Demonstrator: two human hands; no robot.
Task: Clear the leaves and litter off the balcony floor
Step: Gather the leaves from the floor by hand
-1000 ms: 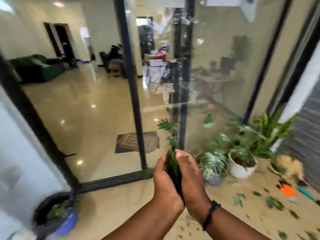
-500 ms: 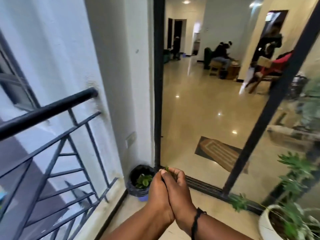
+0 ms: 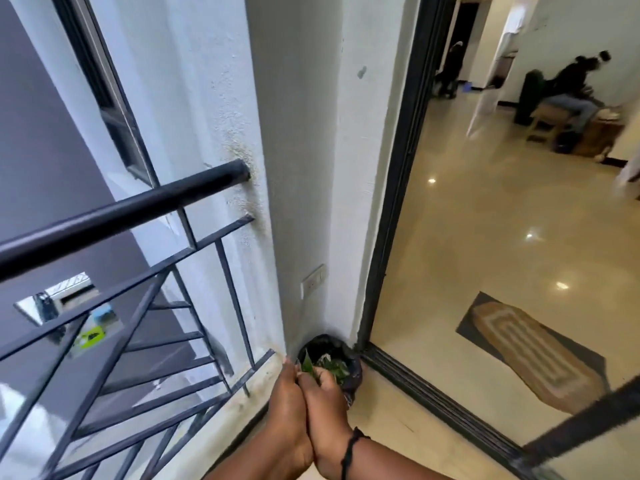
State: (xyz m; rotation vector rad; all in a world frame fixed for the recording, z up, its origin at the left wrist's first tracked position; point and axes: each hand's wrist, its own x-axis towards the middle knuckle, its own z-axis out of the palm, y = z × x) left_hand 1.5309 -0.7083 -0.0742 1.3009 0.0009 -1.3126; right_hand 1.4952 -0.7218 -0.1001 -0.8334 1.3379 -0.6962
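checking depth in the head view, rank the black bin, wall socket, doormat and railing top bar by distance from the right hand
From the right hand:
1. Black bin, just beyond the fingertips, in the corner.
2. Wall socket, on the wall above the bin.
3. Doormat, to the right, inside the doorway.
4. Railing top bar, up to the left.

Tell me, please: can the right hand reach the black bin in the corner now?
Probably yes. The right hand is pressed against the left hand, both cupping leaves, directly in front of the black bin in the corner. Nothing stands between them, but the grip is full.
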